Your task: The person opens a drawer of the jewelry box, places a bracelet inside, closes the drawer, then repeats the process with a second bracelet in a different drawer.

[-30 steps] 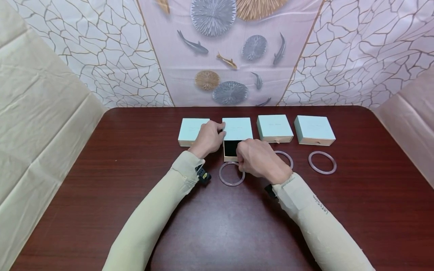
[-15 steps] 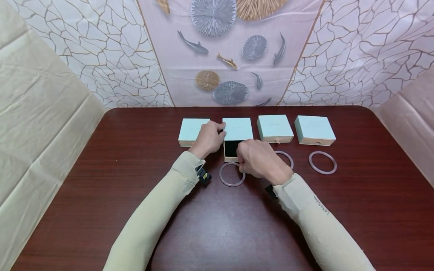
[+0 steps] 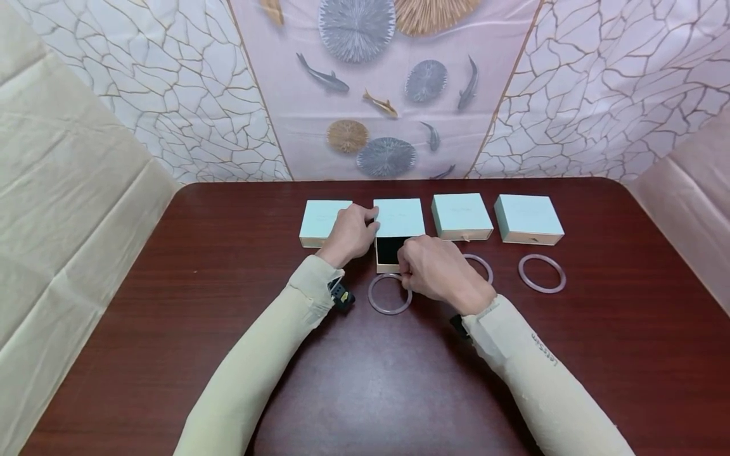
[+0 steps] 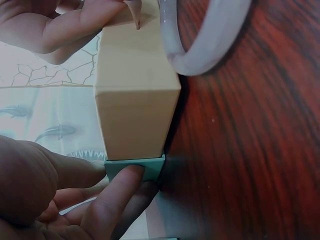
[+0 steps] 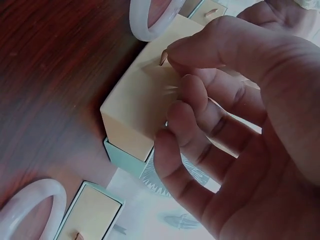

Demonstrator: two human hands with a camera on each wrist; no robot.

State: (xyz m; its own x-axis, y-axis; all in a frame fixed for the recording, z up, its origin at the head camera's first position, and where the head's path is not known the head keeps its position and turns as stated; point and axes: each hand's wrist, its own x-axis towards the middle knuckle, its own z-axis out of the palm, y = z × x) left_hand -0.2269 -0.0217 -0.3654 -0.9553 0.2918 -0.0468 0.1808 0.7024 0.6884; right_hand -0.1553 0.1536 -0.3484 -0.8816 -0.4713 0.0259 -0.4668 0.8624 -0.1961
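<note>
A mint-green jewelry box (image 3: 399,217) lies on the table with its cream drawer (image 3: 389,268) partly pulled out, showing a black inside. My left hand (image 3: 352,231) grips the left side of the green sleeve (image 4: 152,171), fingertips by its front edge. At the drawer's front, my right hand (image 3: 436,269) pinches a small ribbon pull tab (image 5: 163,58) between thumb and index finger. The other fingers of that hand are bent close to the drawer. A pale lilac bangle (image 3: 390,312) lies flat just in front of the drawer, partly behind the right hand in the head view.
To the left sits a closed box (image 3: 319,218) of the same kind. Two more closed boxes, one near (image 3: 462,212) and one far right (image 3: 530,214), stand along the back. A bangle (image 3: 488,269), partly hidden by the right hand, and another bangle (image 3: 542,290) lie before them.
</note>
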